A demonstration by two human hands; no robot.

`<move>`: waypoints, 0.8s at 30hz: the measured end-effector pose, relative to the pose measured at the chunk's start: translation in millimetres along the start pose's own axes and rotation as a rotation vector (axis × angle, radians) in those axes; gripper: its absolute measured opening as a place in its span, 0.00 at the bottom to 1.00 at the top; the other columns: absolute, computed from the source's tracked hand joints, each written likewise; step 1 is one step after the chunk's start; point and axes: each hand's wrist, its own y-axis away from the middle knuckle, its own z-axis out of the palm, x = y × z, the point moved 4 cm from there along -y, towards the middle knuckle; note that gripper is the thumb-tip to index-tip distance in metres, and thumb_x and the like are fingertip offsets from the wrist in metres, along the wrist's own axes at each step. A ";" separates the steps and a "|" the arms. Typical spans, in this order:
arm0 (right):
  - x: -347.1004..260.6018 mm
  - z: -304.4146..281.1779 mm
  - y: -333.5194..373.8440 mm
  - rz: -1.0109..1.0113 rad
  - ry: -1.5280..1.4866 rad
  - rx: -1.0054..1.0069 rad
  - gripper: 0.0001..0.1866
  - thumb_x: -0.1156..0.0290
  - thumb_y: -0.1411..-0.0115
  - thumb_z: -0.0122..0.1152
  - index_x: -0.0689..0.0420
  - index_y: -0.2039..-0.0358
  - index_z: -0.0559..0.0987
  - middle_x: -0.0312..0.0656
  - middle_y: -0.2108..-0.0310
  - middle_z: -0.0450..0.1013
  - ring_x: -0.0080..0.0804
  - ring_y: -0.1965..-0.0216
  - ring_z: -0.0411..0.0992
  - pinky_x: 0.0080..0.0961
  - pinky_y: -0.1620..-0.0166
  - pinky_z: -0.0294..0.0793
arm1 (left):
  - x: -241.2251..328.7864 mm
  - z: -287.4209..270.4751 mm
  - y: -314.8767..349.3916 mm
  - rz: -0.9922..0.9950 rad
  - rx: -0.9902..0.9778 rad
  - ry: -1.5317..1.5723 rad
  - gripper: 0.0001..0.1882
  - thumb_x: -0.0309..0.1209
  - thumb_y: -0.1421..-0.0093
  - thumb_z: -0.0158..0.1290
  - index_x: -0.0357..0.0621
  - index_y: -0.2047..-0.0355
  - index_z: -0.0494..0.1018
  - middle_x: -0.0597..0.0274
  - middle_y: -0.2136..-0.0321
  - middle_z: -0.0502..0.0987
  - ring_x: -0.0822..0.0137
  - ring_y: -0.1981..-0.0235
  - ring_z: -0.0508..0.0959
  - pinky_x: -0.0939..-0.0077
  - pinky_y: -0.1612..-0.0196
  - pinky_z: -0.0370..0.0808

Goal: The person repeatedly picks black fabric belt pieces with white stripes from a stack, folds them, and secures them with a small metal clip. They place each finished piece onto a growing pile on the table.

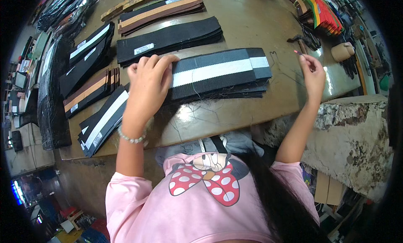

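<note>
1. The left hand [147, 81] lies palm down, fingers spread flat, on the near end of a stack of black webbing strips with a white centre stripe [218, 73]; it presses the stack rather than closing round it.
2. That stack sits on the desk [235, 113] directly under and to the right of the left hand, its far end squared off and loose threads trailing from its front edge.
3. The right hand [312, 71] is raised off to the right of the stack, fingertips pinched on a small slim object with a reddish tip [297, 52]; what it is cannot be made out.
4. Judging by this, the strips are being held steady for marking or trimming; the next move would need the right hand brought across to the stack while the left keeps it flat.
5. Left of the left hand lie more striped bundles [103, 121]; beyond it, a plain black stack [168, 39] and a brown-striped one [161, 12].
6. Beyond the right hand, dark scissors-like tools [308, 38] and a tape roll [342, 51] blur toward the rim; the desk's far corners are cut off.
</note>
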 end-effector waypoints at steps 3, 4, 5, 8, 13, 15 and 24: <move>-52.2 49.1 31.8 0.002 -0.301 -0.148 0.10 0.71 0.36 0.65 0.61 0.55 0.80 0.33 0.65 0.76 0.17 0.65 0.72 0.17 0.65 0.73 | 12.5 -7.1 5.4 0.041 0.296 -0.049 0.12 0.28 0.42 0.59 0.50 0.57 0.79 0.61 0.61 0.75 0.58 0.55 0.72 0.57 0.46 0.62; -66.6 64.8 44.9 0.040 -0.419 -0.203 0.10 0.73 0.36 0.65 0.62 0.56 0.80 0.34 0.64 0.76 0.16 0.66 0.72 0.15 0.67 0.73 | 17.7 -3.2 8.7 0.008 0.299 0.035 0.11 0.28 0.42 0.60 0.47 0.57 0.80 0.59 0.61 0.75 0.58 0.56 0.73 0.61 0.47 0.64; -81.7 82.2 53.1 0.024 -0.586 -0.283 0.09 0.76 0.36 0.64 0.63 0.56 0.80 0.35 0.63 0.76 0.16 0.67 0.72 0.13 0.68 0.74 | 22.0 0.8 9.5 -0.026 0.315 0.121 0.10 0.27 0.41 0.60 0.43 0.58 0.80 0.58 0.61 0.76 0.58 0.57 0.74 0.65 0.48 0.67; -104.7 127.0 53.9 0.035 -0.589 -0.331 0.11 0.77 0.37 0.64 0.64 0.54 0.80 0.35 0.65 0.76 0.13 0.67 0.71 0.10 0.69 0.72 | 31.9 18.0 -7.0 -0.032 0.294 0.329 0.11 0.29 0.43 0.62 0.42 0.59 0.80 0.57 0.65 0.76 0.56 0.61 0.75 0.64 0.56 0.71; -103.1 161.7 56.5 0.142 -0.474 -0.280 0.10 0.74 0.37 0.65 0.64 0.57 0.82 0.30 0.72 0.75 0.10 0.71 0.67 0.11 0.71 0.68 | 35.5 27.8 -24.5 -0.058 0.201 0.220 0.07 0.32 0.43 0.62 0.43 0.65 0.81 0.60 0.65 0.76 0.56 0.62 0.75 0.64 0.59 0.71; -102.0 158.5 58.6 0.103 -0.392 -0.371 0.08 0.74 0.38 0.66 0.63 0.60 0.83 0.32 0.74 0.76 0.13 0.73 0.67 0.13 0.72 0.68 | 32.8 32.9 -24.9 -0.088 0.191 0.265 0.06 0.32 0.42 0.61 0.44 0.69 0.80 0.60 0.65 0.76 0.56 0.63 0.75 0.64 0.59 0.71; -114.0 158.4 60.5 -0.183 -0.116 -0.403 0.09 0.70 0.44 0.68 0.59 0.64 0.85 0.41 0.74 0.79 0.28 0.74 0.69 0.25 0.69 0.70 | 29.4 31.9 -15.2 -0.043 0.284 0.332 0.06 0.25 0.38 0.56 0.36 0.65 0.72 0.52 0.66 0.73 0.50 0.62 0.74 0.58 0.56 0.71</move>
